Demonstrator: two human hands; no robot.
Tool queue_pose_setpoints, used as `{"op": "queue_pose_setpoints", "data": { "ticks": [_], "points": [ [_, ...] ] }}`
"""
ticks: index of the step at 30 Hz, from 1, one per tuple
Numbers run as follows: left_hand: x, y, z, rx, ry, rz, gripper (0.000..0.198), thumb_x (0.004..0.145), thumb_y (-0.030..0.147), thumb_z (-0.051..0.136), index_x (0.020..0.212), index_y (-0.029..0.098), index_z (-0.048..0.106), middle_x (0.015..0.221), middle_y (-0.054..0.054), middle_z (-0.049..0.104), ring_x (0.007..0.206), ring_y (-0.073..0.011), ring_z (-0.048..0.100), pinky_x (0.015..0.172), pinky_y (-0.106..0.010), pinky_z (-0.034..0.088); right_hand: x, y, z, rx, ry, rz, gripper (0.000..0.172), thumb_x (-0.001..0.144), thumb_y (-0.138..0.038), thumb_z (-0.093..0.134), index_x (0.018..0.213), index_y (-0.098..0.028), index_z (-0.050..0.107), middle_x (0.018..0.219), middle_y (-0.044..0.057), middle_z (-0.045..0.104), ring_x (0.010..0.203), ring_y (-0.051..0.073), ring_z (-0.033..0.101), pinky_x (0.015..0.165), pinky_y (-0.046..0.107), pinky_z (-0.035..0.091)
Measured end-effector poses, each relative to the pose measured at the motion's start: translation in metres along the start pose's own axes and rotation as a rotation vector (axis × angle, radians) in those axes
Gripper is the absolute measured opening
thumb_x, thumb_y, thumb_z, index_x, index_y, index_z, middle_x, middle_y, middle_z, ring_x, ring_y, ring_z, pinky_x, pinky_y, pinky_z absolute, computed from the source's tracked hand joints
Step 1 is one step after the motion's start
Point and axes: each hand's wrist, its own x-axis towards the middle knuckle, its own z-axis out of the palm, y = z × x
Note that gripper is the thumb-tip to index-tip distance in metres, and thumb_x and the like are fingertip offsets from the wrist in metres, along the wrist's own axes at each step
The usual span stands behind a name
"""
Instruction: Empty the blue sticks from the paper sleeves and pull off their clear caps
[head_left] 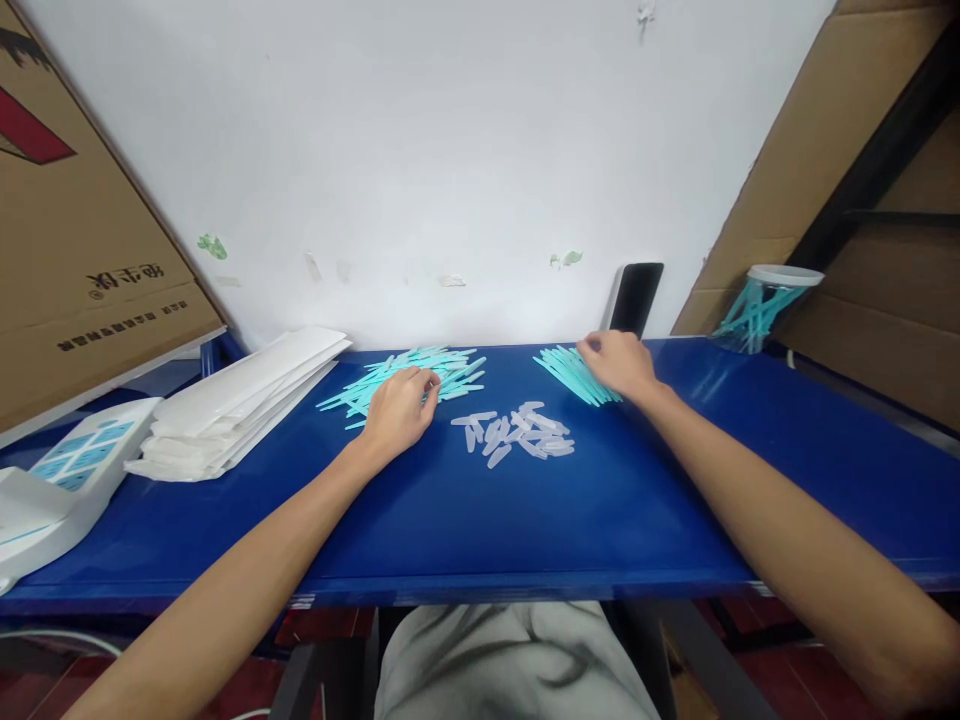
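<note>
My left hand (400, 410) is over the near side of a loose heap of thin turquoise plastic sticks (457, 380). Its fingers are bent in with the thumb close to the fingertips; whatever they pinch is too small to make out. At the right, my right hand (619, 362) rests at a neater bundle of the same turquoise sticks (574, 375), lying roughly parallel. Those fingers are curled together too, and their tips hide anything between them. Between the hands and closer to me lies a scatter of small translucent whitish caps or sleeves (517, 435).
The blue table (495, 530) meets a white wall. On the left are stacked white paper bags (240, 400), a white device with blue panels (90, 460) and a large carton (82, 230). A phone (637, 297) leans behind my right hand; a clear white-rimmed jar of turquoise sticks (759, 312) stands farther right.
</note>
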Motion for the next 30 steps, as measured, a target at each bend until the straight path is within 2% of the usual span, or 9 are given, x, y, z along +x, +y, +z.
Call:
{"op": "queue_pose_setpoints", "data": {
  "ticks": [3, 4, 6, 9, 12, 19, 27, 30],
  "points": [
    [-0.001, 0.002, 0.0, -0.044, -0.014, 0.002, 0.025, 0.099, 0.029, 0.042, 0.102, 0.02, 0.065, 0.1, -0.008, 0.072, 0.096, -0.0272, 0.065, 0.075, -0.035, 0.044, 0.023, 0.05, 0.01, 0.31, 0.181, 0.356, 0.031, 0.091, -0.037, 0.059, 0.084, -0.013, 0.077, 0.088, 0.017, 0.076, 0.095, 0.03, 0.069, 0.086, 0.038, 0.05],
    [-0.001, 0.003, 0.0, -0.052, -0.027, 0.003, 0.024, 0.099, 0.03, 0.042, 0.102, 0.02, 0.064, 0.1, -0.008, 0.072, 0.096, -0.0273, 0.065, 0.074, -0.035, 0.044, 0.03, 0.065, 0.012, 0.355, 0.195, 0.401, 0.032, 0.093, -0.036, 0.057, 0.08, -0.012, 0.075, 0.082, 0.016, 0.075, 0.089, 0.028, 0.07, 0.084, 0.036, 0.051],
    [-0.002, 0.005, 0.001, -0.074, -0.049, 0.015, 0.024, 0.099, 0.03, 0.041, 0.103, 0.021, 0.063, 0.099, -0.007, 0.072, 0.095, -0.0274, 0.065, 0.073, -0.035, 0.043, 0.042, 0.087, 0.015, 0.425, 0.175, 0.422, 0.035, 0.095, -0.036, 0.057, 0.075, -0.011, 0.071, 0.07, 0.013, 0.072, 0.069, 0.021, 0.068, 0.07, 0.031, 0.054],
    [-0.002, 0.006, 0.002, -0.146, -0.052, 0.064, 0.025, 0.1, 0.032, 0.04, 0.104, 0.02, 0.062, 0.099, -0.007, 0.072, 0.093, -0.0267, 0.066, 0.074, -0.034, 0.044, 0.055, 0.101, 0.018, 0.53, 0.104, 0.391, 0.039, 0.09, -0.041, 0.069, 0.065, -0.012, 0.065, 0.057, 0.008, 0.065, 0.048, 0.013, 0.057, 0.048, 0.024, 0.048],
    [-0.002, 0.008, 0.002, -0.214, -0.033, 0.1, 0.026, 0.101, 0.034, 0.039, 0.105, 0.02, 0.061, 0.099, -0.007, 0.072, 0.091, -0.0254, 0.066, 0.075, -0.034, 0.044, 0.064, 0.104, 0.02, 0.601, 0.065, 0.364, 0.043, 0.091, -0.042, 0.07, 0.061, -0.013, 0.059, 0.052, 0.005, 0.061, 0.042, 0.01, 0.053, 0.041, 0.02, 0.043],
    [-0.003, 0.01, 0.003, -0.243, -0.045, 0.099, 0.025, 0.102, 0.036, 0.04, 0.104, 0.021, 0.06, 0.098, -0.006, 0.072, 0.086, -0.0242, 0.066, 0.072, -0.033, 0.043, 0.075, 0.105, 0.02, 0.613, 0.027, 0.34, 0.042, 0.089, -0.041, 0.074, 0.06, -0.015, 0.057, 0.046, 0.004, 0.058, 0.04, 0.01, 0.052, 0.038, 0.019, 0.042],
    [-0.004, 0.01, 0.004, -0.286, -0.041, 0.081, 0.024, 0.101, 0.039, 0.042, 0.105, 0.022, 0.059, 0.093, -0.003, 0.073, 0.073, -0.0204, 0.065, 0.066, -0.031, 0.042, 0.063, 0.098, 0.012, 0.52, 0.059, 0.278, 0.046, 0.09, -0.045, 0.07, 0.057, -0.016, 0.057, 0.047, 0.006, 0.059, 0.042, 0.012, 0.052, 0.044, 0.024, 0.042],
    [-0.004, 0.013, 0.003, -0.341, -0.011, 0.1, 0.021, 0.1, 0.038, 0.045, 0.101, 0.022, 0.058, 0.086, -0.001, 0.072, 0.069, -0.0182, 0.065, 0.065, -0.03, 0.044, 0.055, 0.082, 0.009, 0.453, 0.125, 0.206, 0.049, 0.091, -0.047, 0.067, 0.053, -0.017, 0.056, 0.048, 0.006, 0.06, 0.046, 0.014, 0.053, 0.051, 0.027, 0.041]
  ]
}}
